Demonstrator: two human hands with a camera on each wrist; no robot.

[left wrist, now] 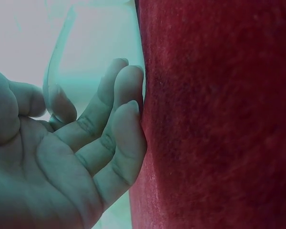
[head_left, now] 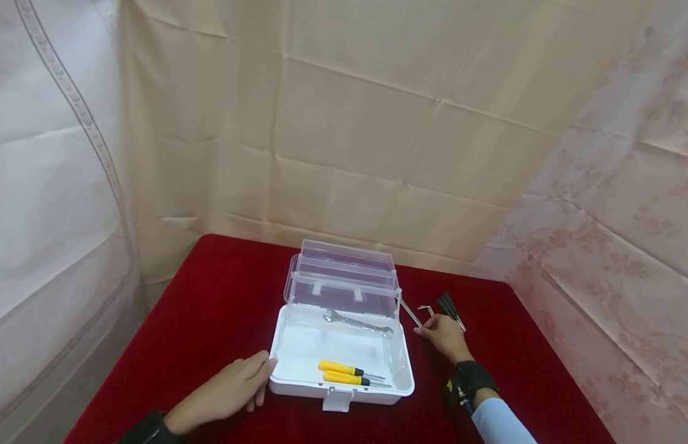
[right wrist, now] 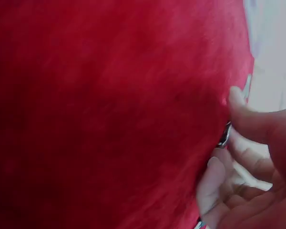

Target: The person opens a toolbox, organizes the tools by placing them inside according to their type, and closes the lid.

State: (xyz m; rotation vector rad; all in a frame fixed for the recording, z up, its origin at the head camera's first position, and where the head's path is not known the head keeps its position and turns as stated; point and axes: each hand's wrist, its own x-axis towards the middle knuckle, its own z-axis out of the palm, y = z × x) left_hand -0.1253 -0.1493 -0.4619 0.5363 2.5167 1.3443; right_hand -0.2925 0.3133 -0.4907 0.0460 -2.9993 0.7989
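Right hand (head_left: 446,338) has bent fingers at the near end of a long thin silver metal tool (head_left: 411,313), which lies on red plush cloth (head_left: 227,308) between hand and white plastic box with clear lid (head_left: 299,388); can't tell whether it's firmly gripped. Left hand (head_left: 232,385) grips the box's near left rim, tool well to its far right.
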